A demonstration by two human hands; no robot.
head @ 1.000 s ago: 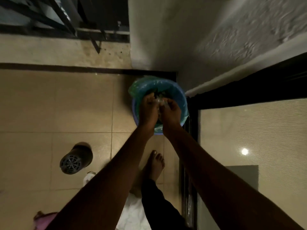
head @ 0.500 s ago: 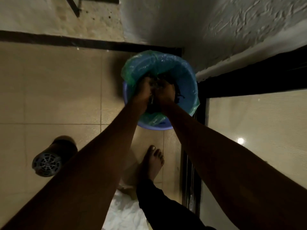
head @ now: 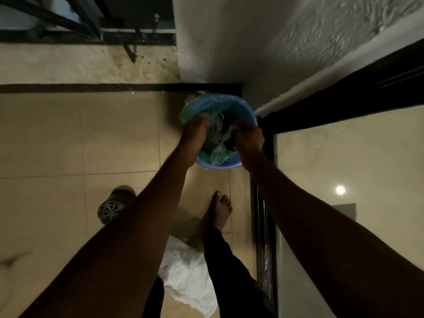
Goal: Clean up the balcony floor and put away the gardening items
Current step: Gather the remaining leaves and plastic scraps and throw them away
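A blue bin [head: 246, 110] lined with a green plastic bag [head: 190, 111] stands on the tiled balcony floor in the corner by the wall. Inside lies crumpled clear plastic [head: 218, 136] over dark waste. My left hand [head: 195, 131] reaches into the bin's left side, its fingers curled into the clear plastic. Over the bin's right side my right hand [head: 249, 134] has its fingers curled at the plastic's edge; the exact grip is hidden in the dark.
A dark perforated pot [head: 111, 208] lies on its side on the floor at the left. White crumpled sheet [head: 188, 278] lies near my bare foot [head: 219, 211]. A sliding door track [head: 263, 226] and glass door [head: 344, 180] run on the right. Railing [head: 68, 26] is beyond.
My two hands, pressed together in the middle of the bin, have drawn apart to its left and right sides. Clear plastic now shows between them.
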